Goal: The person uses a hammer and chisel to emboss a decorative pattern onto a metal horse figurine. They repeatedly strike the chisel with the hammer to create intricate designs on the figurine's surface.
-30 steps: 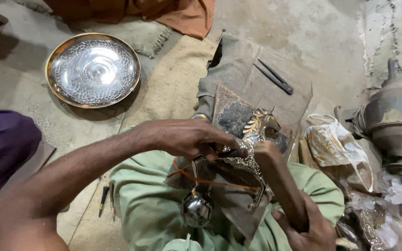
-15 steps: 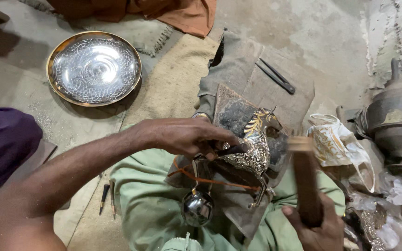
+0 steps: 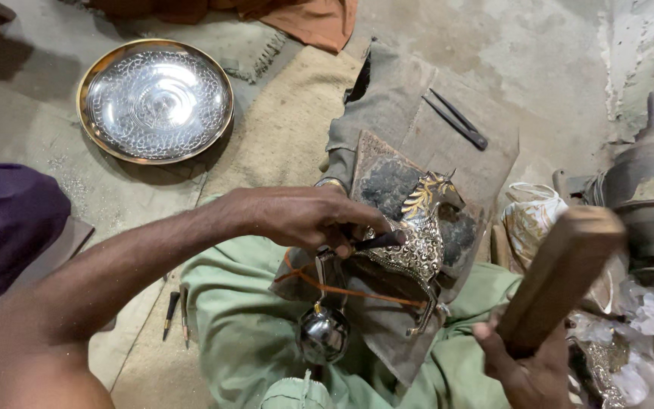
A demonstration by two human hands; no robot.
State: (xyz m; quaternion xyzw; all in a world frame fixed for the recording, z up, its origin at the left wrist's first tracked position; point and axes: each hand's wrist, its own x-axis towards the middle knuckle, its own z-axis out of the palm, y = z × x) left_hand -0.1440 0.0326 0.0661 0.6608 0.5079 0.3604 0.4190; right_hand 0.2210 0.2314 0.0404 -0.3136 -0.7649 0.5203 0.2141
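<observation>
My left hand (image 3: pixel 304 216) grips a thin dark chisel (image 3: pixel 378 241) and presses its tip against the flank of a small silver and gold metal horse (image 3: pixel 419 242). The horse lies on a dark worn board (image 3: pixel 387 178) propped on my lap. Down at the lower right, my right hand (image 3: pixel 524 367) is closed around a blurred wooden mallet block (image 3: pixel 562 273), which is lifted to the right of the horse and apart from the chisel. An orange cord (image 3: pixel 342 289) runs across the board below the horse, and a small round metal ball (image 3: pixel 322 333) hangs beneath it.
An engraved round silver plate (image 3: pixel 154 98) with a gold rim lies on the floor at upper left. Dark thin tools (image 3: pixel 457 119) rest on the grey cloth behind the board. A metal machine (image 3: pixel 649 197) and crumpled bags stand at right. Purple cloth (image 3: pixel 5 220) lies at left.
My right hand has swung the wooden mallet up and away to the right, off the chisel. The left hand and the horse have stayed in place.
</observation>
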